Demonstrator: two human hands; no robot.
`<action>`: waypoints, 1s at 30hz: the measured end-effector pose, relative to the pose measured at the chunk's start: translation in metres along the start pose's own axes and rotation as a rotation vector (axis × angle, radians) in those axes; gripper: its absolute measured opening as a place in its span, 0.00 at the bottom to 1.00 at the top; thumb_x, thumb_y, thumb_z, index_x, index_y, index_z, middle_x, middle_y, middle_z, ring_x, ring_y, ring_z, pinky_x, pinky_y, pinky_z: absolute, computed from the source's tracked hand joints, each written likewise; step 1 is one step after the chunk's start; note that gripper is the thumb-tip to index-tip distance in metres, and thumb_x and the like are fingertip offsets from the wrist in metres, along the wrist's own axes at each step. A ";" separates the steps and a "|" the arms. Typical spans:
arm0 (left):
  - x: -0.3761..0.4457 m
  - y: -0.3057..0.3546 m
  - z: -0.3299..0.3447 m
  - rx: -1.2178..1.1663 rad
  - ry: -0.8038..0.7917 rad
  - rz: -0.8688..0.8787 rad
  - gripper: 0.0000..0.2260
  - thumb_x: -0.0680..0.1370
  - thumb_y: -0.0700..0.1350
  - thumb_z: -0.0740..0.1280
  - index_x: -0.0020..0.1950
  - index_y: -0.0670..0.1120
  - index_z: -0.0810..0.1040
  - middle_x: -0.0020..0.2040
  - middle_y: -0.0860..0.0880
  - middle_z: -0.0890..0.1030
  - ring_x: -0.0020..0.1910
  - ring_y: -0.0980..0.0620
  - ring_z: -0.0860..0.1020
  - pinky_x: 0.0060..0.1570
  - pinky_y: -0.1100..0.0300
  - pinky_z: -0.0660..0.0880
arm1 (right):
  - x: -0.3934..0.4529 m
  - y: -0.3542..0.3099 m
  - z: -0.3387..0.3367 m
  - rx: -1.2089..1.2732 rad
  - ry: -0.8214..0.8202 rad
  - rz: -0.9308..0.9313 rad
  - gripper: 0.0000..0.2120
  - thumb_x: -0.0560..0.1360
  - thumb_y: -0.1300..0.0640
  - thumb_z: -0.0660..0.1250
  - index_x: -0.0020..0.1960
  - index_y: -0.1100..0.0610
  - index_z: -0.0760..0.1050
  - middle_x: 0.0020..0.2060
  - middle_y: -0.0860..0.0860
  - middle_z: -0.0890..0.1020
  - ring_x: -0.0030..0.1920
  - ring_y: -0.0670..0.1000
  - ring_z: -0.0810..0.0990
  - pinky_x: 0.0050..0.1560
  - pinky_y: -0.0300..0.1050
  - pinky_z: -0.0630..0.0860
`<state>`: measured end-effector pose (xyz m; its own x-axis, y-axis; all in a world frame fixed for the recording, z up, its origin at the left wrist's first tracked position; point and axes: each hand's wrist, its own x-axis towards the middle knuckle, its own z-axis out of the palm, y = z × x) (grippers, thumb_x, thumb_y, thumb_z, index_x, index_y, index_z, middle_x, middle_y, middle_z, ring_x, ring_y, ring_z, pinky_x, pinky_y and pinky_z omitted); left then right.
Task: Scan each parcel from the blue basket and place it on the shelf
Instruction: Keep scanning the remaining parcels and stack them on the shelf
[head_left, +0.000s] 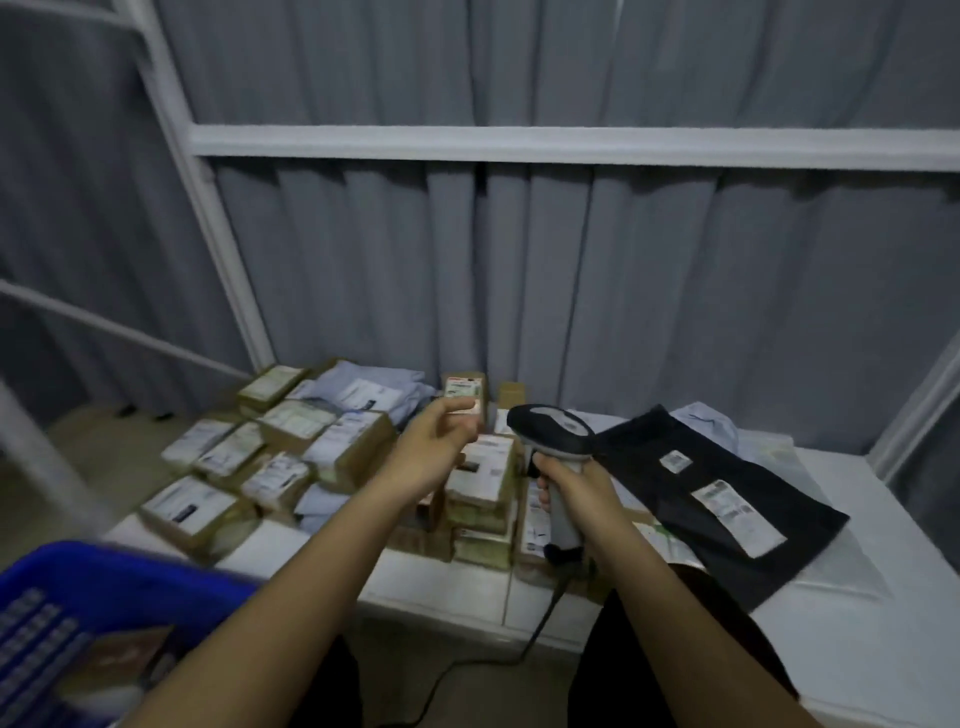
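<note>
1. Over the white shelf board, in the head view, the left hand pinches a small cardboard parcel by its lower edge, label toward the camera, at about 12 o'clock from the wrist.
2. At 3 o'clock of that parcel, just beside it, the right hand is clenched around the grip of a corded barcode scanner; its head tilts toward the label. No scan light is visible, so I cannot tell whether this parcel is scanned yet.
3. Done, by the look of it: many labelled boxes lie on the shelf from 9 to 12 o'clock of the hands, with pale mailer bags among them and a black poly mailer at 3 o'clock.
4. Left: the blue basket, at 7 o'clock, shows at least one brown parcel inside; the rest of it is cut off by the frame edge.
</note>
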<state>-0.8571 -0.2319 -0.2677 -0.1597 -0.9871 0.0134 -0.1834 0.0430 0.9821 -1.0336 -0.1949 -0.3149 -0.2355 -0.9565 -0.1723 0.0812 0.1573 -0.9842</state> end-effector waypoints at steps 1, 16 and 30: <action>-0.010 -0.002 -0.020 0.000 0.039 0.008 0.09 0.80 0.41 0.63 0.58 0.50 0.74 0.54 0.47 0.79 0.54 0.48 0.79 0.56 0.55 0.77 | -0.003 -0.001 0.017 -0.021 -0.026 -0.022 0.05 0.76 0.56 0.69 0.45 0.58 0.78 0.33 0.54 0.80 0.35 0.52 0.78 0.42 0.49 0.75; -0.216 -0.133 -0.290 -0.240 0.882 -0.198 0.07 0.80 0.42 0.62 0.57 0.45 0.78 0.50 0.50 0.81 0.50 0.53 0.79 0.43 0.62 0.75 | -0.089 0.026 0.322 -0.479 -0.677 -0.385 0.17 0.69 0.55 0.76 0.56 0.54 0.78 0.51 0.48 0.82 0.53 0.48 0.79 0.53 0.44 0.78; -0.346 -0.297 -0.285 -0.113 0.881 -0.790 0.04 0.78 0.36 0.65 0.53 0.39 0.76 0.44 0.46 0.78 0.46 0.48 0.76 0.36 0.70 0.71 | -0.142 0.136 0.382 -0.771 -0.984 -0.192 0.11 0.72 0.56 0.74 0.52 0.58 0.78 0.46 0.53 0.82 0.47 0.52 0.79 0.45 0.43 0.74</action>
<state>-0.4711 0.0530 -0.5104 0.6894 -0.5022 -0.5221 0.1623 -0.5952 0.7870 -0.6196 -0.1314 -0.4090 0.6640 -0.7056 -0.2475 -0.5362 -0.2186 -0.8153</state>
